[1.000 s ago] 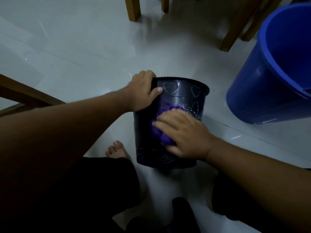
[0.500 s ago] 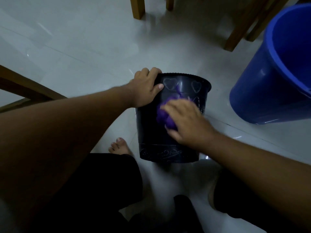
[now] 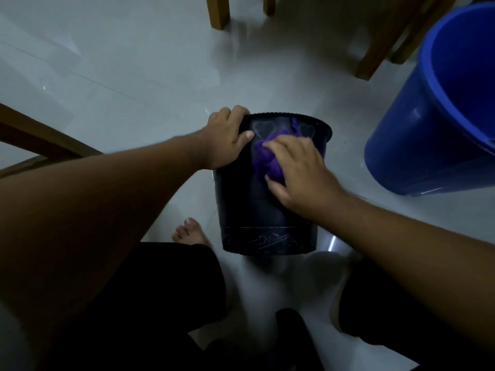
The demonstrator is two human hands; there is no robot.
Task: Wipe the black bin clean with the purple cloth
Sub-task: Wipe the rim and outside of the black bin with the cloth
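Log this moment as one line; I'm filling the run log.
phase: wiping | left hand: gripping black bin rim | right hand: pressing purple cloth on upper outer wall | bin: on floor

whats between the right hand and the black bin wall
The bunched purple cloth, pressed under the right hand against the black plastic bin, in the head view.

The black bin [image 3: 249, 204] stands at frame centre on pale floor — heart outlines near its rim, scrollwork band at the base. The purple cloth [image 3: 263, 159] — bunched — lies against its upper side.
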